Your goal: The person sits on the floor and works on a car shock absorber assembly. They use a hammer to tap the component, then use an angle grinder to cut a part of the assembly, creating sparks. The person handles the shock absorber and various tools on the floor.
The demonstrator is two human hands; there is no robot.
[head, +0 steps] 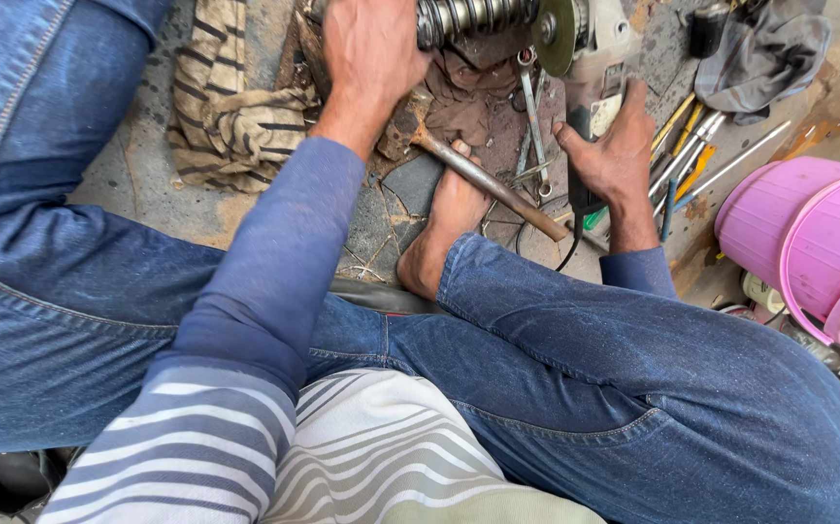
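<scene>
I sit on the ground in blue jeans with a bare foot [449, 209] tucked under my leg. My left hand [371, 53] presses down on a ribbed metal shaft [473, 17] at the top of the view. My right hand [614, 146] grips the grey body of an angle grinder [590, 49], whose disc [556, 34] sits against the end of the shaft. A rusty hammer [478, 175] lies across my foot between the two hands.
A striped cloth [230, 107] lies at the upper left. Wrenches [531, 116] and several screwdrivers and rods [691, 155] are scattered on the cracked ground. A pink plastic bucket [808, 243] stands at the right, a grey rag [764, 49] above it.
</scene>
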